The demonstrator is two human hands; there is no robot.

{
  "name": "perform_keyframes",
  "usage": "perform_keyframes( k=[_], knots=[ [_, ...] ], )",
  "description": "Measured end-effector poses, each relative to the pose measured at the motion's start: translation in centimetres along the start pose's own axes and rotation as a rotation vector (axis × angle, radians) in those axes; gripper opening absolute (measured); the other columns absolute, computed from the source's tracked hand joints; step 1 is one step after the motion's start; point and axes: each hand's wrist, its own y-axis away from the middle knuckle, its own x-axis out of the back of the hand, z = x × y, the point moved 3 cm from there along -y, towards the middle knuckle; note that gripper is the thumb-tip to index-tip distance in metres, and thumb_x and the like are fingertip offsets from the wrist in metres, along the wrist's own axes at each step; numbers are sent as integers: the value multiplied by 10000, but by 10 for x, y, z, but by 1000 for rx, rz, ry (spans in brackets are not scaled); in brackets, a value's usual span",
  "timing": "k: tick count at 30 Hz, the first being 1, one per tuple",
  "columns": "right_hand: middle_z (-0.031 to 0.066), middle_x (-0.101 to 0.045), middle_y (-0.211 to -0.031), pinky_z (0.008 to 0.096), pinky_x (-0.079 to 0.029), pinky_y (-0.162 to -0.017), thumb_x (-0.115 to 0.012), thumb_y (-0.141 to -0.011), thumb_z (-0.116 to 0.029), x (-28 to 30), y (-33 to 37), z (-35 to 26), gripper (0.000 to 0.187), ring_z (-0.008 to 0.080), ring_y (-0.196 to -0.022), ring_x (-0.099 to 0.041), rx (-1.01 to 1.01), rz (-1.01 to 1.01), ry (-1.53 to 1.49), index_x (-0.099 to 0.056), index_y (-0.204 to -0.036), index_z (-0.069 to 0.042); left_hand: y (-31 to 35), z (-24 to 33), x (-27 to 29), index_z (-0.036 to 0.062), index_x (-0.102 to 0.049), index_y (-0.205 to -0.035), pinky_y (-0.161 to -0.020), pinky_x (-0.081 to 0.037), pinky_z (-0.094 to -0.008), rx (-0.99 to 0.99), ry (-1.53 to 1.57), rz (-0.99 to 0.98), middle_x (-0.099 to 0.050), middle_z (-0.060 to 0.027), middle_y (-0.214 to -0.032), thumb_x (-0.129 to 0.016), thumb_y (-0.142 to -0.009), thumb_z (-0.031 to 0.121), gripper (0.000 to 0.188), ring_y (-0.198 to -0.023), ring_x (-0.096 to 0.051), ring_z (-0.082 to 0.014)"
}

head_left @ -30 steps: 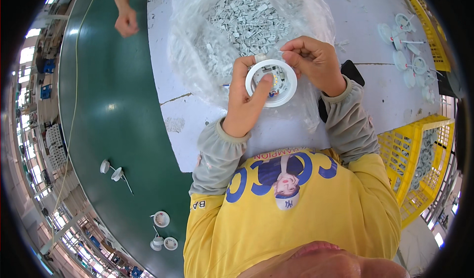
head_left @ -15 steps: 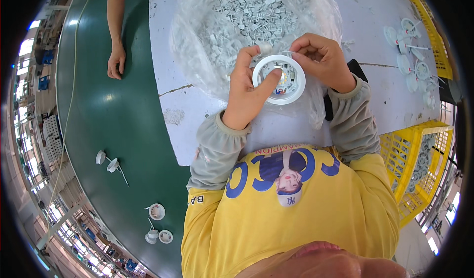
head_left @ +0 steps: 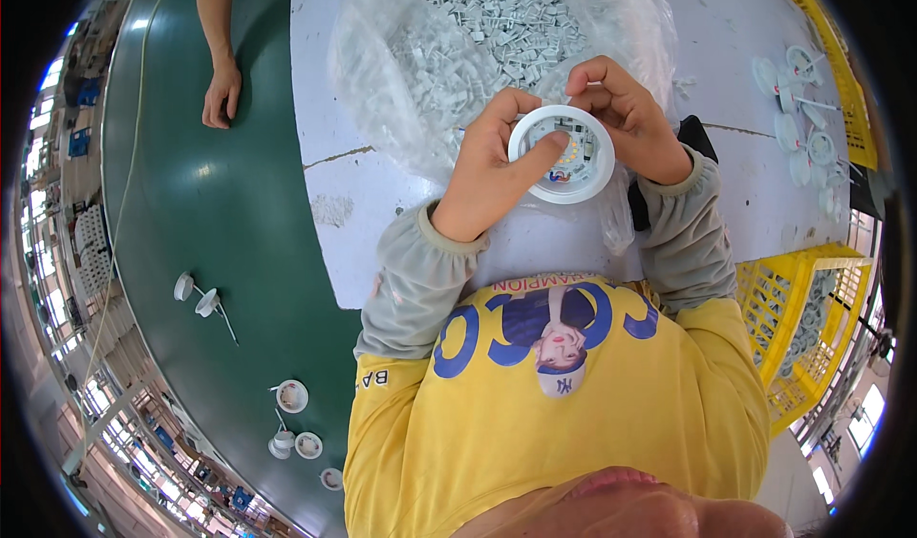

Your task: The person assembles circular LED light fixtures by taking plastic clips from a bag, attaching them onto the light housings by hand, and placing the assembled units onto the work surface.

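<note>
My left hand [head_left: 485,167] grips a round white LED lamp [head_left: 581,162] by its left side. Its thumb lies over the open face, on the circuit board with small yellow LEDs, and the fingers are behind the rim. At the lamp's upper right edge is my right hand [head_left: 632,122], its fingers bent and drawn together. Whatever may be between those fingertips is hidden. Just beyond both hands, a clear plastic bag [head_left: 396,94] lies open, full of small pale plastic clips [head_left: 506,17].
A green conveyor [head_left: 215,223] runs along the left, carrying several white lamps with wires [head_left: 293,397]. Another person's hand [head_left: 222,94] rests at it. More wired lamp parts [head_left: 807,122] lie on the white table's right. A yellow crate [head_left: 774,299] stands near my right elbow.
The lamp and my left hand have shifted slightly right. My right fingers have curled more at the rim. On the conveyor, the lamps appear a little farther up and left, and another shows below.
</note>
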Motion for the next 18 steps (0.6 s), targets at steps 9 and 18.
perform_keyframes(
  k=[9, 18],
  knots=[
    [35, -547, -907, 188, -381, -747, -452, -852, 53, -6, 3, -8, 254, 61, -866, -505, 112, -48, 149, -382, -1078, -40, 0, 3, 1, 15, -473, -909, -624, -395, -200, -57, -93, -33, -536, -17, -784, -573, -808, 78, 155, -732, -485, -55],
    [25, -504, -878, 193, -363, -694, -514, -813, -59, -1, 5, -8, 321, 60, -786, -465, -84, -72, -201, -381, -1105, -42, 1, 4, 2, 18, -476, -882, -589, -377, -204, -129, -200, -78, -512, -17, -741, -554, -819, 81, 118, -690, -458, -55]
  ],
)
